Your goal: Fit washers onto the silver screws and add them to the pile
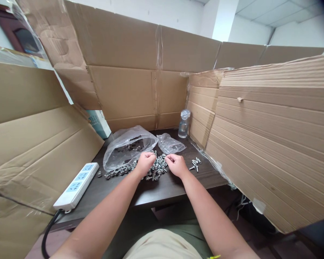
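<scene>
Over a pile of silver bolts (160, 166) on the dark table, my left hand (145, 163) is closed, thumb and fingers pressed together. Whatever it pinches is hidden. My right hand (176, 164) faces it from the right side of the pile, also pinched, its fingertips by a bolt head; I cannot make out what lies in its grip. A gap separates the two hands. To the left, a row of short metal fasteners (116, 173) runs along the front of a large clear plastic bag (112, 153), which has small dark and silver pieces inside. A few bolts (195, 164) lie apart on the right.
Behind the pile sits a smaller clear bag (170, 144). A clear bottle (184, 124) stands at the back right. On the left lies a white power strip (77, 187) with a black cable. Cardboard walls (124, 93) enclose the table (162, 192) at the back and sides.
</scene>
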`<move>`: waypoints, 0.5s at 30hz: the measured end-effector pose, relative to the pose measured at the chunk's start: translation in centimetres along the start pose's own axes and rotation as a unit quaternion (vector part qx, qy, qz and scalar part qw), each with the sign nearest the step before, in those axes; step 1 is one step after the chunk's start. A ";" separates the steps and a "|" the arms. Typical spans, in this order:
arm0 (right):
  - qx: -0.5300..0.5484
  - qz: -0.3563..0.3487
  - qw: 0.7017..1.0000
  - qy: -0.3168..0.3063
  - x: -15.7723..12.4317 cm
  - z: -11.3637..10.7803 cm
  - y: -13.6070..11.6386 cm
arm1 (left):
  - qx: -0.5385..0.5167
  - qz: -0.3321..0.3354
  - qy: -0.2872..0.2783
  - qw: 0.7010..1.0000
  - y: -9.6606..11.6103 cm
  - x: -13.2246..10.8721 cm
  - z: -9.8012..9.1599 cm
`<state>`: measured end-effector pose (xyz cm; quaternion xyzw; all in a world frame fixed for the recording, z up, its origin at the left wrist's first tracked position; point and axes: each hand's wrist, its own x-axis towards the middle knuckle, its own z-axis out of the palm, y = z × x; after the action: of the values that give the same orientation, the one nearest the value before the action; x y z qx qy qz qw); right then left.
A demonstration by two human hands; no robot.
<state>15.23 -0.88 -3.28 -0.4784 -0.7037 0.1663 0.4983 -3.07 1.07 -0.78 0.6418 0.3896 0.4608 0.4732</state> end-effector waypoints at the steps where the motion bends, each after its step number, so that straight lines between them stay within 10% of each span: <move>1: -0.002 0.001 1.000 0.000 0.0 0.0 0.0 | -0.007 0.006 -0.010 1.000 -0.1 0.0 -0.1; 15: 0.009 0.000 1.000 -0.008 0.0 0.0 0.2 | -0.006 0.070 -0.031 0.997 0.9 -0.4 0.8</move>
<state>15.30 -0.82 -3.46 -0.4727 -0.7063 0.1762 0.4967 -2.37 0.22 -0.08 0.6783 0.3265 0.4750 0.4558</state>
